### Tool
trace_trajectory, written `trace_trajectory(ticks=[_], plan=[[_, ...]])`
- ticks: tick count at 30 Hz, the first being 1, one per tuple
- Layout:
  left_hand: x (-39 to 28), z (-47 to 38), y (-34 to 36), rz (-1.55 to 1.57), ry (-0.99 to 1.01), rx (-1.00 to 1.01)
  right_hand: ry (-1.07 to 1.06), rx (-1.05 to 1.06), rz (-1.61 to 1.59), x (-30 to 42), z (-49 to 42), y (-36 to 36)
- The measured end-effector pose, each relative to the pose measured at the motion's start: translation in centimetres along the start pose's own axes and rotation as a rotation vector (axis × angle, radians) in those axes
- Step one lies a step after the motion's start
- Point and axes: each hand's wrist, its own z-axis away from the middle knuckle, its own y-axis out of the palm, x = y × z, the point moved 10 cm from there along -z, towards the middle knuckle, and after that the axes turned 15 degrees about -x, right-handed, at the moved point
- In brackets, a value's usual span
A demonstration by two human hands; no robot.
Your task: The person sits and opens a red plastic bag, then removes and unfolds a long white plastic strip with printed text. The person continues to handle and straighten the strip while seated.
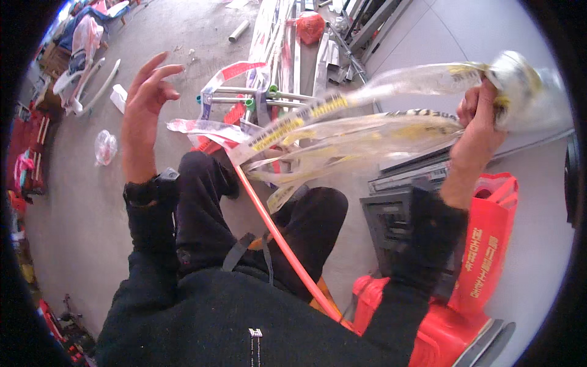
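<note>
My right hand (481, 110) is raised at the right, its fingers closed on a bunch of clear plastic wrapping film (357, 133) with yellow and black print. Long strips of the film trail left from the fist over my knees, and a crumpled wad sticks out beyond it. At the upper left my left hand (151, 87) hangs in the air, fingers curled apart, touching nothing. A long orange-red pole (279, 238) slants between my legs, its upper end beside the film. Past my knees lie metal tubes (293, 96) with green end pieces.
Long wrapped profiles (275, 46) and a red plastic bundle (310, 27) lie on the floor ahead. At my right stand a grey crate (385, 220), a red bag (486, 243) and a red plastic stool (445, 335). A crumpled clear bag (106, 147) lies on the left floor.
</note>
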Motion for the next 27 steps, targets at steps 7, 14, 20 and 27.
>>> trace_trajectory(ticks=[7,14,20,27], plan=[[-0.5,3.1,3.6,-0.009,0.012,0.176,0.008,0.003,0.060,7.7,-3.2,-2.9],[-1.8,6.0,13.4,0.194,-0.066,0.391,0.103,0.143,0.146,5.5,2.1,0.0],[-4.8,7.9,21.4,0.127,-0.008,0.590,0.245,0.282,0.108,4.3,6.7,3.3],[-5.9,10.7,23.6,0.231,-0.052,0.827,0.255,0.295,0.031,5.8,8.3,4.0]])
